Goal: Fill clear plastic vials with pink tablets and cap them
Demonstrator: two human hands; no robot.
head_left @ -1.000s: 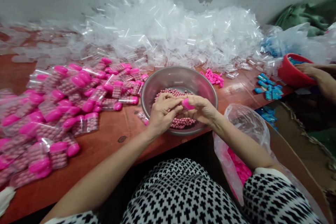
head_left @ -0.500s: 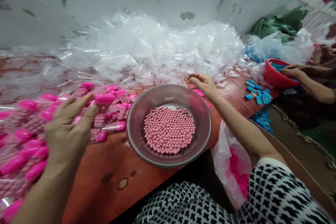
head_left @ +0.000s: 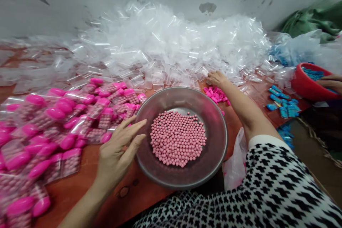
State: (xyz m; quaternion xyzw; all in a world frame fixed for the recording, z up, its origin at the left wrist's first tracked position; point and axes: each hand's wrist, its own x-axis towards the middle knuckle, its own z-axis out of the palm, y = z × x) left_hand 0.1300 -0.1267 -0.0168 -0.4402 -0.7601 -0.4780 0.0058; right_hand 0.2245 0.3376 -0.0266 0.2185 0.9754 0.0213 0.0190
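A metal bowl (head_left: 213, 121) holding several small pink balls (head_left: 177, 137) sits at the near edge of the red-brown table. My left hand (head_left: 117, 149) hovers empty by the bowl's left rim with its fingers stretched out. My right hand (head_left: 216, 77) reaches past the bowl to the foot of the heap of clear plastic tubes (head_left: 165, 46), fingers curled down among them; what they hold is hidden. A small cluster of pink caps (head_left: 216, 94) lies just beneath that hand. Filled tubes with pink caps in clear bags (head_left: 53, 128) are piled on the left.
At the right, another person's hand (head_left: 331, 82) rests on a red bowl (head_left: 304, 85) of blue pieces, with blue caps (head_left: 280, 99) scattered beside it. A plastic bag (head_left: 235, 167) hangs by my right side. A grey wall stands behind the tube heap.
My left hand let go of the filled pink-capped tube at the left pile and came back to the bowl's rim. My right hand moved on from the pink caps to the clear tubes.
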